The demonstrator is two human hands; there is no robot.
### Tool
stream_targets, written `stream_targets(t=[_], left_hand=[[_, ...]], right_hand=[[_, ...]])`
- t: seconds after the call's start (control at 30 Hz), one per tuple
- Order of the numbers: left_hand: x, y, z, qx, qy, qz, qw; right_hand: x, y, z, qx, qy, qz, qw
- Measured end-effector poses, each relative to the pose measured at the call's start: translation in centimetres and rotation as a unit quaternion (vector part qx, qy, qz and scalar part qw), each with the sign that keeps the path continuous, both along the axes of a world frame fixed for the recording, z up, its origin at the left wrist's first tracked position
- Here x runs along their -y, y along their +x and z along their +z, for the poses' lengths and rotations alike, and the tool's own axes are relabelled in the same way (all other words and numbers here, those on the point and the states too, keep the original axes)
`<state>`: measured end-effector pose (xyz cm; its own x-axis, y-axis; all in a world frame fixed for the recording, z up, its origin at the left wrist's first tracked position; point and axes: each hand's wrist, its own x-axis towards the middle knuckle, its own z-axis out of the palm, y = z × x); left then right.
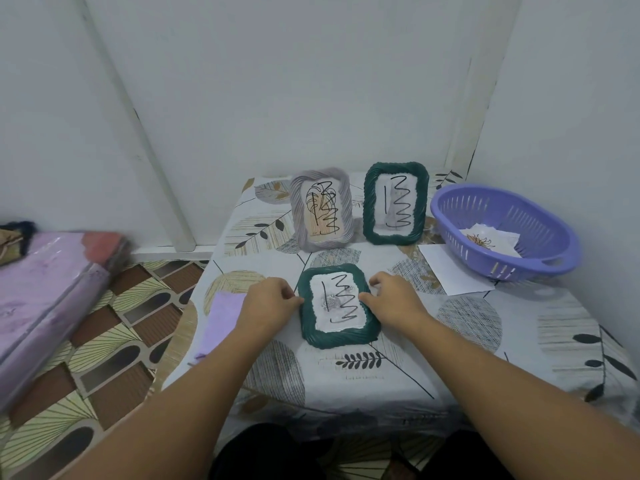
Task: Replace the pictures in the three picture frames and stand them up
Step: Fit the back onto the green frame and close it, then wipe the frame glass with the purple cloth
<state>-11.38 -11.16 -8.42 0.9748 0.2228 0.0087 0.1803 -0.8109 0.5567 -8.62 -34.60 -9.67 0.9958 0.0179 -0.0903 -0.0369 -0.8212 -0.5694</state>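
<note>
On the leaf-patterned table [398, 372] a purple basket [550, 251] holding loose pictures is set at the right. Three frames are counted: a grey frame [300, 216] and a green frame [370, 206] stood upright at the back, and a nearer green frame [337, 339] laid close to the table's front. It is pinched at its side edges by curled fingers of the left hand [273, 299] and the right hand [393, 299].

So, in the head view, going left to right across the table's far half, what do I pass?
Grey rope-edged picture frame standing upright → dark green rope-edged picture frame standing upright → white paper sheet lying flat → purple slotted plastic basket holding pictures.
</note>
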Motion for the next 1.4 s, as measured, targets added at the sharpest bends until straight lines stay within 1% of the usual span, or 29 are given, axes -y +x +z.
stream_targets(t=[0.07,0.13,0.23,0.37,0.47,0.57,0.67,0.73,0.8,0.87,0.93,1.0,1.07,1.17,1.27,1.33,1.4], left_hand=[[-1.2,-0.4,0.3,0.023,0.002,0.008,1.0],[-2.6,-0.9,0.7,0.052,0.027,0.012,0.998],[-5.2,-1.9,1.5,0.066,0.077,0.029,0.994],[-8.8,-2.7,1.8,0.022,0.115,0.063,0.991],[-10.2,-3.5,2.0,-0.037,0.148,0.093,0.984],[-10.7,-4.1,1.8,-0.093,0.142,0.097,0.981],[-10.9,-4.3,1.2,-0.087,0.11,0.096,0.985],[-10.8,-4.4,1.0,-0.073,0.066,0.097,0.99],[-10.7,-4.4,1.2,-0.065,0.001,0.09,0.994],[-10.7,-4.4,1.6,-0.049,-0.132,0.087,0.986],[-10.6,-4.5,2.3,-0.051,-0.274,0.072,0.958],[-10.1,-4.8,3.4,-0.065,-0.369,0.062,0.925],[-9.5,-4.8,4.4,-0.069,-0.446,0.079,0.889],[-8.3,-4.7,5.4,-0.057,-0.513,0.109,0.849],[-7.4,-4.4,5.7,-0.051,-0.578,0.105,0.808],[-6.9,-4.5,5.8,-0.053,-0.604,0.096,0.789],[-6.8,-4.8,6.1,-0.054,-0.627,0.076,0.774]], right_hand=[[-0.3,-0.3,0.0,0.019,0.008,-0.003,1.0],[-0.9,-0.8,0.1,0.055,0.001,-0.002,0.998],[-2.5,-1.3,0.9,0.093,0.011,0.04,0.995],[-5.6,-2.0,2.2,0.097,0.036,0.117,0.988],[-8.1,-2.5,2.7,0.092,0.051,0.158,0.982],[-10.0,-3.2,3.0,0.07,0.063,0.184,0.978],[-11.4,-3.9,3.3,0.041,0.075,0.208,0.974],[-12.1,-4.2,3.2,0.013,0.083,0.218,0.972],[-12.5,-4.3,3.1,-0.005,0.093,0.217,0.972],[-12.6,-4.2,3.0,-0.022,0.127,0.196,0.972],[-12.6,-4.1,3.2,-0.044,0.182,0.164,0.969],[-12.6,-4.1,3.5,-0.061,0.233,0.153,0.958],[-12.7,-4.3,3.5,-0.054,0.254,0.167,0.951],[-13.0,-4.6,3.6,-0.022,0.258,0.183,0.948],[-12.9,-4.6,3.7,0.025,0.267,0.183,0.946],[-12.6,-4.6,4.0,0.018,0.31,0.166,0.936],[-12.2,-4.6,4.6,-0.026,0.356,0.157,0.921]])
